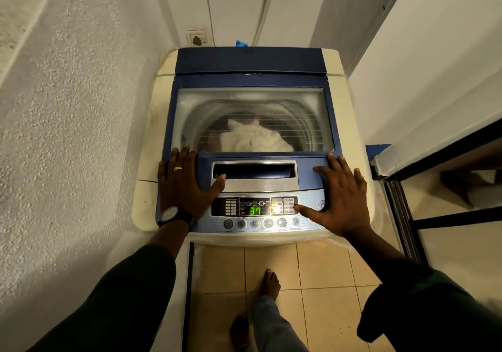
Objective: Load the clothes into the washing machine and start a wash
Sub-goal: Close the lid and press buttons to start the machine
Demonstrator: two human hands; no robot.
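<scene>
So you've got the washing machine [350, 123] with its lid [250, 79] down, and the clothes [252, 139] are inside the drum. You can see a white bundle through the glass, with something darker behind it that I can't make out.

Your left hand [187, 180] lies flat on the front left corner of the lid, fingers spread and holding nothing. Its thumb reaches across to the left end of the handle recess [254, 172]. There's a ring [178, 169] on one finger and a watch [169, 213] on the wrist.

Your right hand [342, 196] is the same deal on the front right corner: spread flat, gripping nothing. Its thumb tip sits at the right edge of the dark display block on the control panel [308, 192].

The display [255, 210] is lit and reads 37 in green, with a row of round buttons just below it.

Other stuff: a wall socket [199, 39] behind the machine on the left, a tiled floor [320, 270], and your bare foot [269, 283] in front of the machine.
</scene>
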